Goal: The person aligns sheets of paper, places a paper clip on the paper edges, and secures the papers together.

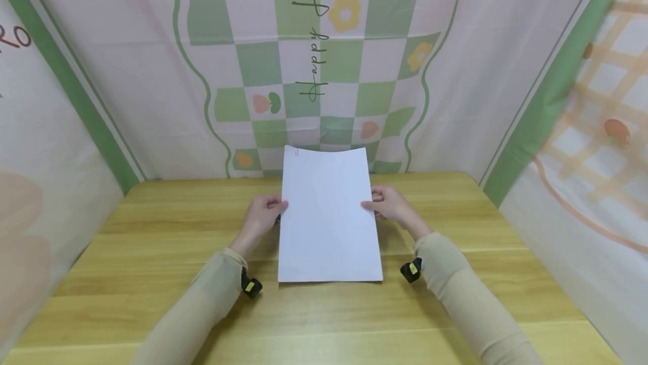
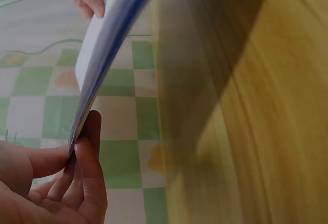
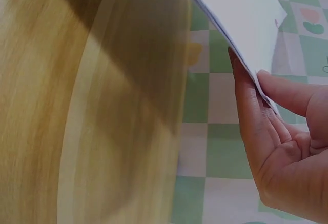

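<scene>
A thin stack of white paper (image 1: pixel 329 219) is held upright-tilted above the table, its short edge towards me. A small pink paper clip (image 1: pixel 296 152) sits at its far left corner. My left hand (image 1: pixel 264 214) pinches the left long edge, thumb on top and fingers beneath. On the opposite edge my right hand (image 1: pixel 392 205) pinches in the same way. Layered sheet edges of the stack (image 2: pixel 105 44) show in the left wrist view, with a bluish shaded underside. In the right wrist view the right thumb (image 3: pixel 284 88) presses the upper face.
The wooden table (image 1: pixel 324 325) lies under the paper, with shadows on it. Behind its far edge hangs a green-and-white checked cloth (image 1: pixel 344 61). More printed cloth (image 1: pixel 55 145) stands at the left and right sides. Each wrist carries a small black camera (image 1: pixel 251 285).
</scene>
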A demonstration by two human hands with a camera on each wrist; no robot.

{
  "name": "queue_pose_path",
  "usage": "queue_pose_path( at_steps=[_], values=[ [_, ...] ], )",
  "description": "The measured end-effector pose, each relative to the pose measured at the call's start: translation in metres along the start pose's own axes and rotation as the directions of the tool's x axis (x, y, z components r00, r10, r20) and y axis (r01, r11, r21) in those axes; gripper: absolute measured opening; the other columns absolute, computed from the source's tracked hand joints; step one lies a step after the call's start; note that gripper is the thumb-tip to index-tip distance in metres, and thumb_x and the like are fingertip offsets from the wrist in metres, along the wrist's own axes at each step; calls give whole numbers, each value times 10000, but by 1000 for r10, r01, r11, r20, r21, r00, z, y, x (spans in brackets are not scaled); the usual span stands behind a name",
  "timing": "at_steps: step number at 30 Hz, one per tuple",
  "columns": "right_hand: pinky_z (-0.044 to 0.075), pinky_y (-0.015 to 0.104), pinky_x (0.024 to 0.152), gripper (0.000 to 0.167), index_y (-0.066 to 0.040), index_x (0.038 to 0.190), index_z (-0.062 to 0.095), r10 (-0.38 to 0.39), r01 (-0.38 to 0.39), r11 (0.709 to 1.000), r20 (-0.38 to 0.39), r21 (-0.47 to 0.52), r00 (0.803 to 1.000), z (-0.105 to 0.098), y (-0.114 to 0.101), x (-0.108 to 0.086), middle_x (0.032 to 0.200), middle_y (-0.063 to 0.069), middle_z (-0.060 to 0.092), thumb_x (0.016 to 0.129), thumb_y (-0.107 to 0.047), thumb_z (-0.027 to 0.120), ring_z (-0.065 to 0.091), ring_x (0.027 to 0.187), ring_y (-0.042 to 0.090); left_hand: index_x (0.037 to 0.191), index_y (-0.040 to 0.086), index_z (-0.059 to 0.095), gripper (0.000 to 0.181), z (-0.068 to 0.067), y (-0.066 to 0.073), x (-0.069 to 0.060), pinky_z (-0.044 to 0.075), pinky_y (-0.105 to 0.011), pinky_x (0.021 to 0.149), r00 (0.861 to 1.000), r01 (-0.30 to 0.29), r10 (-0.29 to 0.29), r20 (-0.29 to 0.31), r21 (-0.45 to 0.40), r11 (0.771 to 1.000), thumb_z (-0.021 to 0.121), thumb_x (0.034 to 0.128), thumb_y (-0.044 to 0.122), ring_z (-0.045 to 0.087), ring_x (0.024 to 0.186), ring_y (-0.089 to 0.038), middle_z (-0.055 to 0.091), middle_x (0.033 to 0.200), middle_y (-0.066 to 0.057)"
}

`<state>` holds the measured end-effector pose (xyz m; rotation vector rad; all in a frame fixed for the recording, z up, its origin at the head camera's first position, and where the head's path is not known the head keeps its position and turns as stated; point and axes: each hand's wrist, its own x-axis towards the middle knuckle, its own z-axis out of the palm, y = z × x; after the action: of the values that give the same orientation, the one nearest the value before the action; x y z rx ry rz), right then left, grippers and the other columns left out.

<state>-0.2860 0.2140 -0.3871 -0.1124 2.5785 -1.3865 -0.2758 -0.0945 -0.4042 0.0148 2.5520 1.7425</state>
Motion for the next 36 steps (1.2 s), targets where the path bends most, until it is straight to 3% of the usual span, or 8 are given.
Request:
queue_pose_path(
  at_steps=[3,7,17,36],
  values=[
    [532,453,810,507,53,1344,410,11,-11,1000,19,2,1000,1,3,2,796,-4,524,923,-149,607,542,712,122,1032,18,664,218,1,-3,3,535,-411,738,1000,14,-14,3,35,999,604,923,196,613,712,-214,676,861,-118],
    [549,408,800,575,73,1388,347,21,-21,1000,35,-17,999,3,5,5,1017,133,621,922,-144,605,602,762,131,1022,18,666,206,1,-6,6,536,-362,702,999,39,-41,20,73,997,599,924,188,596,691,-191,645,810,-91],
    [551,378,791,520,65,1350,393,41,-41,999,40,-13,998,8,5,8,1186,241,585,919,-135,605,623,854,183,996,-21,649,173,0,-10,9,532,-288,652,993,64,-71,89,75,995,557,935,112,571,662,-157,606,789,-89],
    [555,361,800,545,102,1357,358,75,-76,997,86,0,993,18,11,23,1288,307,513,912,-95,603,619,1038,343,1085,-71,610,212,0,-16,21,554,-288,667,982,142,-150,117,72,987,561,919,52,589,708,-172,611,874,-127]
  ],
)
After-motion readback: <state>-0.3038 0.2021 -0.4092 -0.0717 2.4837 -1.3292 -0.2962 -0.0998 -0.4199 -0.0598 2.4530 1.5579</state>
